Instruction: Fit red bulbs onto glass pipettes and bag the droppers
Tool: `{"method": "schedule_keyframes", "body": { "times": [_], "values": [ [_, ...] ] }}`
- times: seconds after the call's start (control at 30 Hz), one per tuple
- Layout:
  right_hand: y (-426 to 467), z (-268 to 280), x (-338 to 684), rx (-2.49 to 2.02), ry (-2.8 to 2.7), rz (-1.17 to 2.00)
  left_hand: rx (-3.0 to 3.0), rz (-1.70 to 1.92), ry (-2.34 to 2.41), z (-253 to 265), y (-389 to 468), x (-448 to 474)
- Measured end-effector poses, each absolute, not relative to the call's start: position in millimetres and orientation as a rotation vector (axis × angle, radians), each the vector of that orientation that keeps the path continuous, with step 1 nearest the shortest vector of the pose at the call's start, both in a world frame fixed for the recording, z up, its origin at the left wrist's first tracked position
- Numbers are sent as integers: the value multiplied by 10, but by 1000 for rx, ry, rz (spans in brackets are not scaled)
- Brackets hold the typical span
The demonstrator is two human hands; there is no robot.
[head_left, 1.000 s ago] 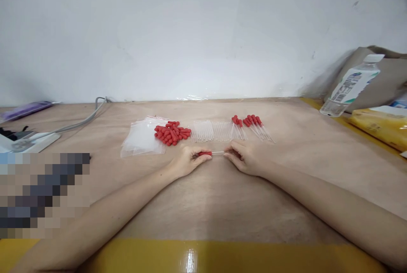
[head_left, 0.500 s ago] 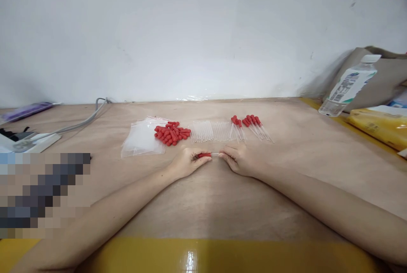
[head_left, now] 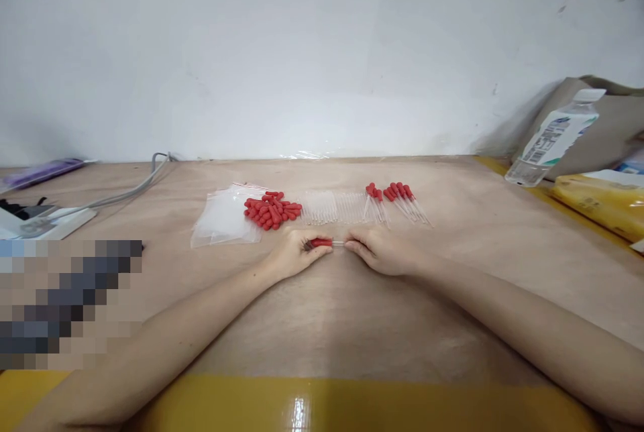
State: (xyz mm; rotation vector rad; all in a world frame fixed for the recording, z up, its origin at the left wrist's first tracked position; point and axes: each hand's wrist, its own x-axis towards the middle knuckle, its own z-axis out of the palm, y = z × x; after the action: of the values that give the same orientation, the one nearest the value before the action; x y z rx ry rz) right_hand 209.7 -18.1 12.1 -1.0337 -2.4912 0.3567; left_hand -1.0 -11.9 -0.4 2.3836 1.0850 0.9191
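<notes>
My left hand (head_left: 299,252) is closed around a red rubber dropper bulb (head_left: 323,242). My right hand (head_left: 375,249) pinches a clear glass dropper tube (head_left: 339,243), whose left end meets the bulb's mouth; its other end is hidden by my fingers. Just beyond my left hand lies a pile of red bulbs (head_left: 272,210). A row of clear tubes (head_left: 329,207) stretches to the right of that pile. Droppers with red bulbs on their tubes (head_left: 405,200) lie in small groups behind my right hand.
Clear zip bags (head_left: 226,217) lie left of the bulbs. A grey cable (head_left: 135,189) and a purple packet (head_left: 45,174) are at the far left. At the right, a plastic bottle (head_left: 556,137) leans against a grey bag (head_left: 611,123), near a yellow packet (head_left: 598,200).
Both hands stay together on the bulb and tube, with only a slight shift. The laid-out bulbs, tubes and droppers look the same.
</notes>
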Motion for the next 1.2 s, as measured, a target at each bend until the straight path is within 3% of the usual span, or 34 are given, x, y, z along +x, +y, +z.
{"method": "schedule_keyframes", "body": {
  "times": [0.2,0.4,0.7,1.2],
  "values": [
    [146,197,2506,-1217,-2035,648,2258,944,1179,-31,-57,-35],
    [483,63,2966,-1899,-1489,114,2329,872,1146,-62,-43,-34],
    [519,-44,3007,-2135,-1502,68,2378,859,1129,-44,-43,-28],
    [251,103,2563,-1985,-1830,167,2404,831,1152,-29,-53,-23]
  ]
}}
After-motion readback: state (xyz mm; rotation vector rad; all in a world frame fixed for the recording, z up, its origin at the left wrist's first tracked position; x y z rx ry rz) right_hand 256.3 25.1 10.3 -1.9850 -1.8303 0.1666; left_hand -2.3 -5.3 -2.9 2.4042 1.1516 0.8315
